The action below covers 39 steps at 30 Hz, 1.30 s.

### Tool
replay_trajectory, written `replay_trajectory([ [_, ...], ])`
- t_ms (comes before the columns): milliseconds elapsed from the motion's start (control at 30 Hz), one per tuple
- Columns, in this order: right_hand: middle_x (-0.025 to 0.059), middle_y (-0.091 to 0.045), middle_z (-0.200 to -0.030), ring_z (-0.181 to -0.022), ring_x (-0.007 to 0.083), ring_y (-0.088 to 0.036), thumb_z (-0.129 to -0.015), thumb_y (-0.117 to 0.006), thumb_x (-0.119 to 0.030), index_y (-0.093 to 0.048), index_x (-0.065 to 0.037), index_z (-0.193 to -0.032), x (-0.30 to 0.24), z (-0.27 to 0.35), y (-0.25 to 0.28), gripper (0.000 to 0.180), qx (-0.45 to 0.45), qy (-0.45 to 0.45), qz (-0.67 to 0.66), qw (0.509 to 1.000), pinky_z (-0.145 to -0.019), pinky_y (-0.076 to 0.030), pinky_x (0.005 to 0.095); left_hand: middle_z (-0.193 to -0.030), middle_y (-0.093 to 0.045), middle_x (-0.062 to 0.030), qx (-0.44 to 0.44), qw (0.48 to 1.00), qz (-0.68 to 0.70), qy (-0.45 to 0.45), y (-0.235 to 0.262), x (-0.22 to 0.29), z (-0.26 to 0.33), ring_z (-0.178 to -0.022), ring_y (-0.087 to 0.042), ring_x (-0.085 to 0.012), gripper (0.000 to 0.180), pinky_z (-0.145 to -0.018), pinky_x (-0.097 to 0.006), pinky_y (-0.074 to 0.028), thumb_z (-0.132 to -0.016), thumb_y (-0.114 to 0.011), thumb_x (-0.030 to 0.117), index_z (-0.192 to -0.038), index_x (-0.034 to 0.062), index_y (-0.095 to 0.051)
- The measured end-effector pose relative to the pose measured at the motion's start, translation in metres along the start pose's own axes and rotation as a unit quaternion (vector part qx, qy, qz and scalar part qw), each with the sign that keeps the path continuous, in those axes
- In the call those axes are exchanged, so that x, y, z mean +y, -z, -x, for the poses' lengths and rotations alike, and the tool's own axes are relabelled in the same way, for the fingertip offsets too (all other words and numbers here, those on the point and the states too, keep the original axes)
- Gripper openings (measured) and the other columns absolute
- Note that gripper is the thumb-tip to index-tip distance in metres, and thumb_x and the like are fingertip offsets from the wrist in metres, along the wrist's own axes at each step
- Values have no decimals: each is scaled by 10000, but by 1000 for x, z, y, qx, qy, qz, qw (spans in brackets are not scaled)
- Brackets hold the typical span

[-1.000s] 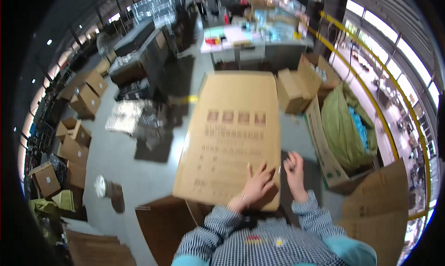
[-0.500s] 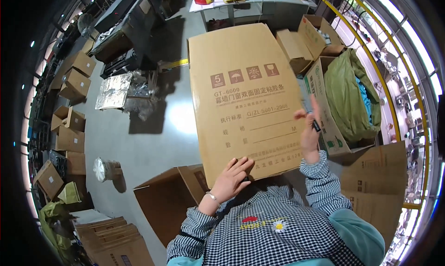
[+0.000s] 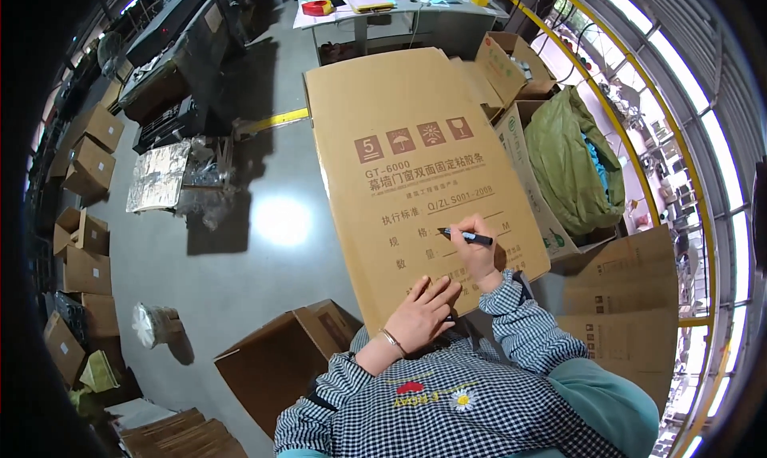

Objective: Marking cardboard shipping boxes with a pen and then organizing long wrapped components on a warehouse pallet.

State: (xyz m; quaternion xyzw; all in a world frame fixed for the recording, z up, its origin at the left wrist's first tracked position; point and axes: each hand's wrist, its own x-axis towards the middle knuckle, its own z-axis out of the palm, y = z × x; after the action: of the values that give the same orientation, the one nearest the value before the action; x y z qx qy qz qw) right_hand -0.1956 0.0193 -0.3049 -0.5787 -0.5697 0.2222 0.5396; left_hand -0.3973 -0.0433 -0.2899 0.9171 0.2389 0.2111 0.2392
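A large flat brown cardboard carton (image 3: 359,206) with printed symbols and blank ruled lines lies in front of me. My right hand (image 3: 476,254) grips a black marker pen (image 3: 478,238), its tip pointing left, at or just above the upper ruled line; whether it touches I cannot tell. Near the carton's close edge, my left hand (image 3: 422,310) rests flat on the cardboard with its fingers stretched out, holding nothing.
An open carton (image 3: 280,338) stands on the floor to my left, flattened cardboard (image 3: 623,290) on my right. Beyond that is a box with a green sack (image 3: 567,170). A cluttered desk (image 3: 399,15) stands ahead. A wrapped roll (image 3: 156,325) sits at left.
My right hand has come down and left from the carton's right edge to the printed lines, bringing the marker with it. The left hand now lies flatter, fingers spread.
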Motion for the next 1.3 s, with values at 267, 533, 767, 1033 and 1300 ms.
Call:
replay_trajectory([
  [267,37,-617,-668,-592,85,-568,-893,-714,-93,-579,-28,-833,0,2,-3,162,-13,-30,2,999,-532,-458,269,-1522,-455,-81,-30,999,31,4,-5,-5,1,-1464,-339,-266,274,-1199,-498,-251,-928,-651,301,-885,37,-592],
  [533,51,-621,-660,-577,119,-608,-868,-723,-56,-578,-40,-830,10,0,-3,150,-14,10,11,1000,-522,-465,271,-1513,-466,-82,-40,999,34,8,-4,-5,-5,-1462,-342,-266,274,-1198,-500,-253,-928,-648,296,-869,34,-595],
  [767,73,-618,-659,-568,164,-625,-840,-741,-47,-575,-45,-820,12,1,-5,167,5,39,37,999,-510,-468,291,-1509,-473,-77,-33,999,35,6,-4,-4,-4,-1461,-346,-266,272,-1198,-499,-256,-919,-659,295,-863,36,-598],
  [1033,95,-614,-660,-567,217,-637,-829,-748,-47,-569,-49,-832,0,-3,-2,179,-16,38,88,995,-510,-475,315,-1512,-469,-79,-51,999,15,10,-3,-4,-4,-1446,-360,-262,299,-1199,-485,-254,-941,-629,328,-952,29,-644],
  [1300,92,-603,-666,-563,249,-621,-825,-736,-40,-569,-59,-824,8,-1,-2,168,8,58,79,995,-512,-473,346,-1516,-466,-77,-30,999,42,8,-5,-3,-3,-1461,-345,-270,282,-1200,-501,-251,-915,-660,303,-863,36,-589],
])
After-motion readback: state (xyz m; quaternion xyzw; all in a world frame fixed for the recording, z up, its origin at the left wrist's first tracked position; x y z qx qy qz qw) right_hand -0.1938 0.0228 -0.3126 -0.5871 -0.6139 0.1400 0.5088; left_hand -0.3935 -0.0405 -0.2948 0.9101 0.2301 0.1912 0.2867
